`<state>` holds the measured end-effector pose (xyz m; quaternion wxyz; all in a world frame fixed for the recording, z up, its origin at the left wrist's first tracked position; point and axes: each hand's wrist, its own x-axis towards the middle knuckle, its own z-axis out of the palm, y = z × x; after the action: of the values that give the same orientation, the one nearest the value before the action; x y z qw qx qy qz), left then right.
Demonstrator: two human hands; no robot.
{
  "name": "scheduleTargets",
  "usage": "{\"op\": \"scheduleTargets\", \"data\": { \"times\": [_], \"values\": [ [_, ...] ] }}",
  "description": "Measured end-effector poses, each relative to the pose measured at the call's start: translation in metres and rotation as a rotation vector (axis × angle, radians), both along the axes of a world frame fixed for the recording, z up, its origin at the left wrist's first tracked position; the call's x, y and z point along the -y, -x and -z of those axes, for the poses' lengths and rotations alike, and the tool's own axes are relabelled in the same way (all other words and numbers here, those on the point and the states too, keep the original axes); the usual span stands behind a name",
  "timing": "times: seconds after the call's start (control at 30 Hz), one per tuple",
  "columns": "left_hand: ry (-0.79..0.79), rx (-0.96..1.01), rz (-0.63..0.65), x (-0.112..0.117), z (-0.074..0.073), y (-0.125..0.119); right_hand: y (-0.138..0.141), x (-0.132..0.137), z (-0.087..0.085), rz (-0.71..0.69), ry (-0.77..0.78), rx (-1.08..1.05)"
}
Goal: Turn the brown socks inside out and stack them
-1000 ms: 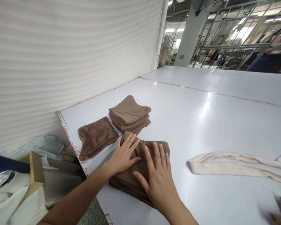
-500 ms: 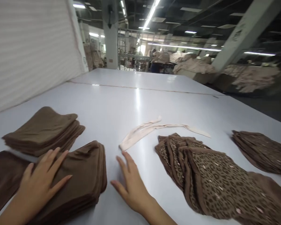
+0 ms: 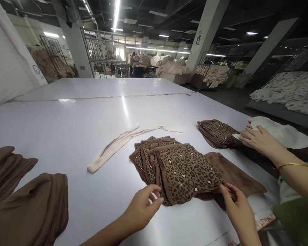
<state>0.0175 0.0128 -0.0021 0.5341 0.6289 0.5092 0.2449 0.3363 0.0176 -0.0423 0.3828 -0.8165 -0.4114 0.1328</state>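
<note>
Leopard-print fabric pieces (image 3: 187, 171) with brown edging and small pale pink motifs lie in a fanned stack in front of me. My left hand (image 3: 143, 206) is at the stack's near left edge, thumb and forefinger curved with a gap between them and nothing held. At the near right corner, my right hand (image 3: 238, 208) pinches the edge of the top leopard-print piece. Plain brown fabric (image 3: 236, 171) extends from under the stack to the right.
Folded brown fabric stacks (image 3: 33, 208) lie at the left. A pale fabric strip (image 3: 123, 141) curves behind the leopard pieces. Another leopard-print stack (image 3: 217, 133) is at the right, beside a co-worker's hand (image 3: 261, 140) with a bracelet and a white sheet (image 3: 279, 131).
The view has swung to the right. My left hand has left the brown stack, and both hands are now at the leopard-print stack, the right one gripping its corner. A co-worker's arms have come into view.
</note>
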Motion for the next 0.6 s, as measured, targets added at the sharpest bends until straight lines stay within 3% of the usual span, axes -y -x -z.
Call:
{"op": "scheduleTargets", "data": {
  "times": [0.13,0.37,0.47,0.6],
  "values": [
    [-0.017,-0.095,-0.055,-0.024,0.006,-0.036,-0.004,-0.022,0.002,-0.010,0.118,0.047],
    [0.192,0.027,-0.110,-0.050,0.029,-0.057,-0.006,-0.031,0.008,0.019,0.124,0.104],
    [0.196,0.120,-0.121,-0.056,0.023,-0.059,0.000,-0.029,0.004,0.032,0.027,0.151],
    [0.212,0.264,-0.161,-0.058,-0.002,-0.055,0.006,-0.030,-0.011,0.085,-0.058,0.186]
  ]
}}
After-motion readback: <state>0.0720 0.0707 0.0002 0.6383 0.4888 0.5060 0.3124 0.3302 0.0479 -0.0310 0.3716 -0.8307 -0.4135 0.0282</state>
